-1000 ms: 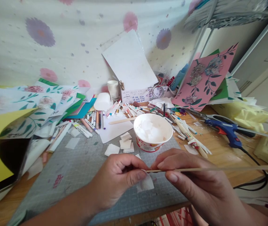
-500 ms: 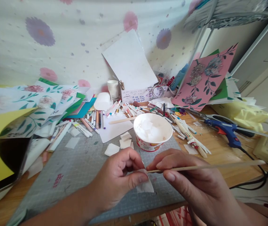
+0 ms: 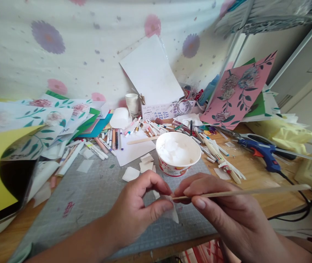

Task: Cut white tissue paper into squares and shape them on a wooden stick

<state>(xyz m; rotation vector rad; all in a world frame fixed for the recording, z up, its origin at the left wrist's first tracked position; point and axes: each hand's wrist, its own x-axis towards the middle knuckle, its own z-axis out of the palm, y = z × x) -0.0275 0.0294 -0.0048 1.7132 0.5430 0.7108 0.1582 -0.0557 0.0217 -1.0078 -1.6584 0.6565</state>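
Observation:
My left hand (image 3: 141,206) pinches a small piece of thin white paper (image 3: 174,215) over the cutting mat (image 3: 98,215). Between the fingers of my right hand (image 3: 221,204) lies a thin wooden stick (image 3: 254,192), its long end pointing right. The stick's left tip meets the paper at my left fingertips. Fingers partly cover the paper, so how it sits round the tip cannot be made out. Just beyond my hands stands a white paper bowl (image 3: 166,168) holding small white paper pieces (image 3: 172,148). Several white paper squares (image 3: 130,174) lie on the mat left of the bowl.
Many markers (image 3: 95,149) are strewn behind the mat, near a flat wooden stick (image 3: 143,140) and stacked paper cups (image 3: 132,104). A blue glue gun (image 3: 265,151) with a black cable lies at right. A pink flower picture (image 3: 238,91) leans behind it. Yellow card (image 3: 5,168) stands at left.
My left index finger has moved slightly right, nearer the right fingertips. The paper has shifted at the stick's tip, and its hanging part looks narrower.

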